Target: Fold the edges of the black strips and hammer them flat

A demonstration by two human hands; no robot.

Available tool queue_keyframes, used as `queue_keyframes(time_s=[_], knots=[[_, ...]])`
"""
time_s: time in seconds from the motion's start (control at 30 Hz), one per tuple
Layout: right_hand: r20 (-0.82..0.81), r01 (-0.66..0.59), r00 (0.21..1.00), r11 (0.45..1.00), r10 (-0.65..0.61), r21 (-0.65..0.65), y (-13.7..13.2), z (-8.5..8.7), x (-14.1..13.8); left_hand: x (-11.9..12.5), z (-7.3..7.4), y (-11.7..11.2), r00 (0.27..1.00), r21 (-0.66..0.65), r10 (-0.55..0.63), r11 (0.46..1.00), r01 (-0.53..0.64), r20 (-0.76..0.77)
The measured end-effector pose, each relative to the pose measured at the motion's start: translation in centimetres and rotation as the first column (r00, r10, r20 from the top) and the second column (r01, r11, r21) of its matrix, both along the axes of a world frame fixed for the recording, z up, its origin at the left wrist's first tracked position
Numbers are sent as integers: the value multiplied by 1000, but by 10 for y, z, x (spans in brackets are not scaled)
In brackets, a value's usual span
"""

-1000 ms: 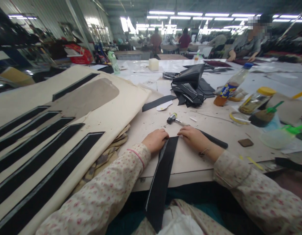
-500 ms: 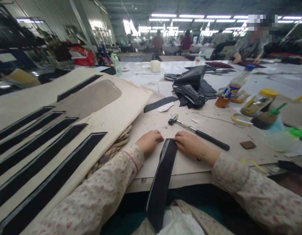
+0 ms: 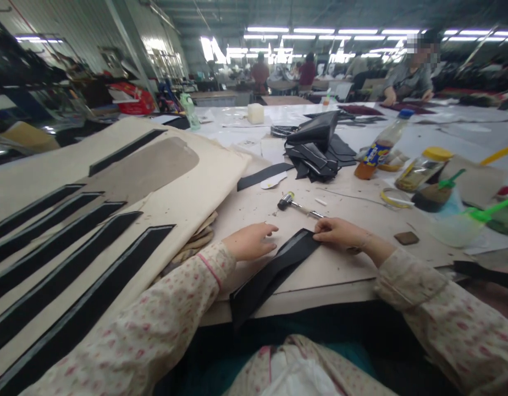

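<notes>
A black leather-like strip (image 3: 274,267) with a pale band along one edge lies slantwise over the table's front edge. My right hand (image 3: 340,234) pinches its far right corner between thumb and fingers. Left of the strip, my left hand (image 3: 252,242) is apart from it, thumb and fingers spread with nothing between them. Just beyond the right hand lies a hammer (image 3: 301,208) with a black head and metal shaft; its handle is hidden behind that hand. Several similar black strips (image 3: 84,308) are laid out on the cream board (image 3: 221,176) at left.
Black leather-like pieces (image 3: 315,148) are heaped toward the back. On the right stand a drink bottle (image 3: 375,154), a yellow-lidded jar (image 3: 425,168) and green-nozzled squeeze bottles (image 3: 456,226). A brown block (image 3: 406,237) lies nearby. Across the table works another person (image 3: 410,77).
My right hand has moved right with the strip's far end, turning the strip more slantwise. My left hand's fingers have spread apart. The whole view has shifted slightly.
</notes>
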State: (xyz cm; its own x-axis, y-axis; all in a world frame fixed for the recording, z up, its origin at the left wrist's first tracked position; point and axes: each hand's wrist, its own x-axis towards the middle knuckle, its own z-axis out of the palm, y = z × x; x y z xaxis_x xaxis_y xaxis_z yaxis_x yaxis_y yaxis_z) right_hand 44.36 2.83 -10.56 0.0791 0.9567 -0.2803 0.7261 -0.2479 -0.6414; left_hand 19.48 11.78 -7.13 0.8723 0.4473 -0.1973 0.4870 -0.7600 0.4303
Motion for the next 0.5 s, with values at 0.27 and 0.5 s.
queue_keyframes(time_s=[0.27, 0.5], knots=[[-259, 363, 897, 931, -360, -37, -56, -9, 10, 47, 10, -47, 967, 293, -241, 933, 207, 85], [-41, 180, 983, 983, -182, -31, -76, -1, 15, 55, -34, -77, 958, 422, -279, 878, 225, 70]])
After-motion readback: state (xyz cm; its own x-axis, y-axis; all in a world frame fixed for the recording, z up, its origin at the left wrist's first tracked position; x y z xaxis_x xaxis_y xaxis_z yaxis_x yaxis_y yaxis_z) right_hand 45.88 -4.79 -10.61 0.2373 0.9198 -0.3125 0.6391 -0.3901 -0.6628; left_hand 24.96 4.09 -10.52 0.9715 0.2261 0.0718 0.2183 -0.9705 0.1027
